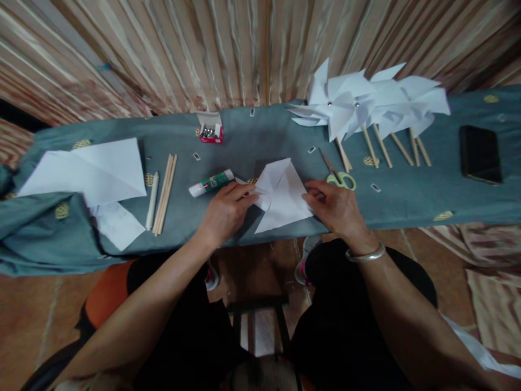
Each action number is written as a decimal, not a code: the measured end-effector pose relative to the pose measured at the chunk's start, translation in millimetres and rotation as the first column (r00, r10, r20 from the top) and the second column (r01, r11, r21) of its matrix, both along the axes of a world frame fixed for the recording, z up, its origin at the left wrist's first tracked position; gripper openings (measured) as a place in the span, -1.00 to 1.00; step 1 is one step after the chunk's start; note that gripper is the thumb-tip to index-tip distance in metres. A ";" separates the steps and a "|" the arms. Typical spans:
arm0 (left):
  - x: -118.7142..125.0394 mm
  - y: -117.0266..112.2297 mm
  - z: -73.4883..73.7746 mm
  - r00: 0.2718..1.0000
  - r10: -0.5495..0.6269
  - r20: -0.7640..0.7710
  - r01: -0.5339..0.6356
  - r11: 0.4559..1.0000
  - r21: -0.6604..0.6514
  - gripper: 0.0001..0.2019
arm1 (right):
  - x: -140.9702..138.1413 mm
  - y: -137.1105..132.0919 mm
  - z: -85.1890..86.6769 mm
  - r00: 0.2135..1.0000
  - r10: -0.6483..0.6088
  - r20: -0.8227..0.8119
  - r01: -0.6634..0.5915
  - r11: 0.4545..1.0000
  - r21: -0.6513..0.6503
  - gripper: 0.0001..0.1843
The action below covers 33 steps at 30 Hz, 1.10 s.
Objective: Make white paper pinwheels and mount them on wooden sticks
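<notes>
A partly folded white paper pinwheel lies on the cloth in front of me. Its left side is pinched between the thumb and fingers of my left hand. At the opposite edge, my right hand has its thumb and fingers closed on the paper. Just beyond my left hand is a green and white glue stick. Scissors with light green handles rest beside my right hand, blades pointing away.
Finished paper pinwheels on wooden sticks lie at the back right, near a black phone. A small red box holds metal pins. To the left are wooden sticks, a whitish pen-like stick and white paper sheets.
</notes>
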State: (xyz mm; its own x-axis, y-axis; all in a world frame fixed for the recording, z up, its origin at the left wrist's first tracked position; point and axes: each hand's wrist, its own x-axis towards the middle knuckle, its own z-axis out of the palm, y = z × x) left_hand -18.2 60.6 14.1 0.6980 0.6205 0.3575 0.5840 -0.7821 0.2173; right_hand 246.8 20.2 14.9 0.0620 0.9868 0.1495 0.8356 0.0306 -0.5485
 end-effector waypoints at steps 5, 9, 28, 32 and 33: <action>14.5 -19.0 3.1 0.997 -0.055 0.060 0.054 0.998 0.011 -0.79 | -2.5 -7.9 0.6 0.999 -0.005 -0.043 0.004 0.999 -0.045 -0.73; 27.3 -36.7 -2.0 0.987 -0.162 0.013 0.162 0.986 -0.039 -0.77 | -5.9 -10.3 3.3 0.999 -0.010 0.033 0.011 0.999 -0.046 -0.75; 25.2 -43.0 -2.6 0.991 -0.133 0.002 0.133 0.991 -0.005 -0.78 | 17.1 -12.7 12.6 0.925 0.297 -0.237 -0.300 0.954 0.025 -0.71; 25.2 -46.0 -2.1 0.989 -0.146 0.009 0.146 0.989 0.008 -0.79 | 11.0 -15.9 12.7 0.872 0.276 -0.404 -0.307 0.952 -0.012 -0.81; 25.3 -46.5 -1.8 0.989 -0.149 0.010 0.149 0.989 0.010 -0.79 | 8.7 -16.7 13.2 0.852 0.275 -0.446 -0.321 0.947 -0.028 -0.80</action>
